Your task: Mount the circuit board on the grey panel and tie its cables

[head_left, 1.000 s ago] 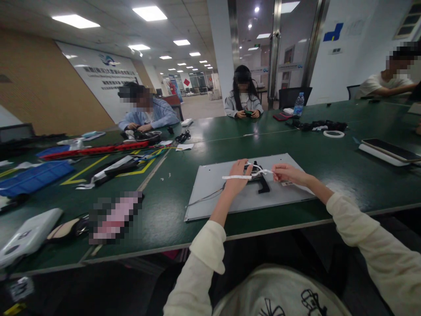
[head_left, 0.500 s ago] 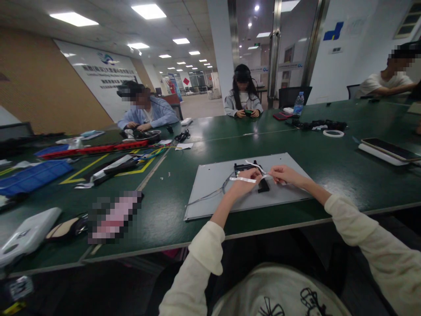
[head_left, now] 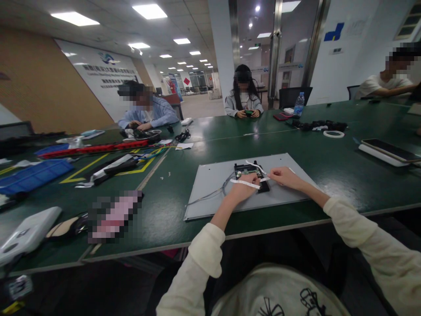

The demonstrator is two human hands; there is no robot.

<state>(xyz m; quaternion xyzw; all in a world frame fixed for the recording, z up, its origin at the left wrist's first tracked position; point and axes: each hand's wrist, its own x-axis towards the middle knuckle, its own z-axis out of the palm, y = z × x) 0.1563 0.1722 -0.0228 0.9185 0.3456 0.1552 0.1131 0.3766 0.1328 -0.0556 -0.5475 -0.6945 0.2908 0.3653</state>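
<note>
Green worktop [head_left: 167, 210] stretches wide under the ceiling lights, and in front of me a pale grey panel [head_left: 207, 182] lies flat on it. On that sits a black frame [head_left: 264, 186] with a small circuit board [head_left: 251, 174], near a thin grey cable [head_left: 210, 194]. My right hand [head_left: 285, 177] has thumb and fingers pinched together at the end of a white strip [head_left: 257, 166]; a second strip [head_left: 248, 183] lies across my left hand [head_left: 242, 191], whose fingers curl over the frame, though I cannot tell whether they grip anything. I judge the strips light and limp, best pinched at their tips. The frame looks stiff, the board fragile: I'd hold by the black edges.
</note>
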